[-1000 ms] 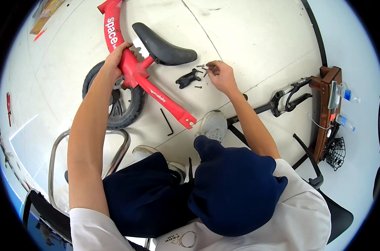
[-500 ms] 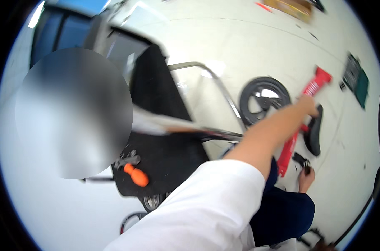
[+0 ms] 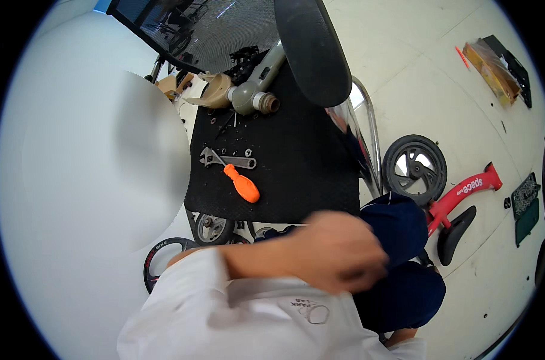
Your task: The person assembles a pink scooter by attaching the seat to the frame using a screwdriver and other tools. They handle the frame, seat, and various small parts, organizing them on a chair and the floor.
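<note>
My left hand (image 3: 344, 252), blurred by motion, hovers before my shirt and knees with its fingers curled in; I cannot make out what it holds. Of my right hand (image 3: 435, 270) only a sliver of skin shows beyond my knee, the rest hidden behind the navy trouser leg. On the black chair seat (image 3: 302, 174) an orange-handled screwdriver (image 3: 242, 184) lies with its shaft over an adjustable wrench (image 3: 236, 162). Farther back rests a grey-and-tan part with a brown end (image 3: 248, 99). Right of my knees lies a red bicycle frame (image 3: 461, 192) with a black saddle (image 3: 456, 237).
A black spoked wheel (image 3: 415, 168) lies beside the frame. Beyond it are a green case (image 3: 527, 222) and an open cardboard box (image 3: 491, 72). The chair's black armrest (image 3: 314, 51) overhangs the seat. Another wheel (image 3: 214, 230) is below the seat edge. A blurred pale round shape covers the left.
My left hand has drawn back from the red frame and saddle to in front of my body. My right hand and its black part have become mostly hidden. The view has turned.
</note>
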The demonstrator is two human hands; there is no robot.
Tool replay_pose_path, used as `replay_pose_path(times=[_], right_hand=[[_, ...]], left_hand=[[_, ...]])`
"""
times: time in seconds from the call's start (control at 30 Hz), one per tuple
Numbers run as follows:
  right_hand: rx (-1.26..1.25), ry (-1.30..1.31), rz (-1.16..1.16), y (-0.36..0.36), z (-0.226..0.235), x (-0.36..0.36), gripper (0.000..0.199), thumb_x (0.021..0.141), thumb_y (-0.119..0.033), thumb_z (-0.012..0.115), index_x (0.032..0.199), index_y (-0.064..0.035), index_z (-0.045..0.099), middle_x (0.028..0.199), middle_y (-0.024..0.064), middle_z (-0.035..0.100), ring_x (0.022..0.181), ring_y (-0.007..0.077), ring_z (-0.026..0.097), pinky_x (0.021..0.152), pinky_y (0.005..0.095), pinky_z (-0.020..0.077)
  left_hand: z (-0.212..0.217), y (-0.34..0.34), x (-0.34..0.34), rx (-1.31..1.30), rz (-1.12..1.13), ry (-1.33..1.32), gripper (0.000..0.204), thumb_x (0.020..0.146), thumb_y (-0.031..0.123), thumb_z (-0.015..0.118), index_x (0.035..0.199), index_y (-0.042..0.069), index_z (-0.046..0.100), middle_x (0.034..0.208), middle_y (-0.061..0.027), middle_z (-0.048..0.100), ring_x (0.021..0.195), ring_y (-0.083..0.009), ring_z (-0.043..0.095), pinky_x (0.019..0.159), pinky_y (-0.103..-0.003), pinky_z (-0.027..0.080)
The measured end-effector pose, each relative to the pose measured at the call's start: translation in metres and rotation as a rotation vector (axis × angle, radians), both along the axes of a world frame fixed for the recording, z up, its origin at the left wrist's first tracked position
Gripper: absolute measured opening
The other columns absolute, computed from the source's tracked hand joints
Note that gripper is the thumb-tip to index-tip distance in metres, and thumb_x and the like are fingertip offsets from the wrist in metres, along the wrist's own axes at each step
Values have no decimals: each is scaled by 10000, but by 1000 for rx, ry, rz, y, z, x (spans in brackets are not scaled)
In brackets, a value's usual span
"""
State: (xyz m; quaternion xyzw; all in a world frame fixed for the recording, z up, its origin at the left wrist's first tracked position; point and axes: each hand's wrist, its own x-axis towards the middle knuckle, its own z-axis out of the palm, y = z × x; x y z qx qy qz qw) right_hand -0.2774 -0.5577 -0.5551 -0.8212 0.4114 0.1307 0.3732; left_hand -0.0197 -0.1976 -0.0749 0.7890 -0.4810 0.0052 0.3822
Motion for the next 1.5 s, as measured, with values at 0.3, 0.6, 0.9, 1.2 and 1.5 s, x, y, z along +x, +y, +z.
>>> replay_pose_path(times=[0.3,0.6,0.9,1.2,1.5], right_hand=[[-9,-96,84,10,17,8,168,778,-132,717,924,-59,674,690,117,688,652,249,690,633,365,535],[-101,-161,-124,24,44,15,139,793,-60,693,896,28,658,789,138,675,719,259,659,696,370,514],[-77,-153,-113,34,24,6,136,785,-62,704,884,22,664,808,137,696,746,266,675,707,374,518],[-91,-158,-21,27,32,10,148,756,-107,736,860,-17,683,767,102,695,709,218,687,682,354,550],[-158,-429,-362,7,97,11,252,870,-225,726,877,19,665,757,111,662,694,185,612,653,335,486]], left_hand=[[14,216,53,228,1244,102,139,876,124,695,922,-6,710,809,-73,704,713,-120,641,670,-255,504],[30,141,75,310,952,-193,110,850,61,668,882,-42,690,741,-104,682,654,-150,636,665,-267,504],[13,229,133,623,1107,66,291,846,220,731,974,-42,732,872,-170,743,806,-215,721,764,-325,541],[30,219,86,404,973,-213,174,822,35,735,980,-34,712,883,-101,692,761,-181,654,700,-281,501],[39,47,81,217,229,-358,251,659,-73,694,907,-38,675,922,-153,664,823,-305,644,747,-357,524]])
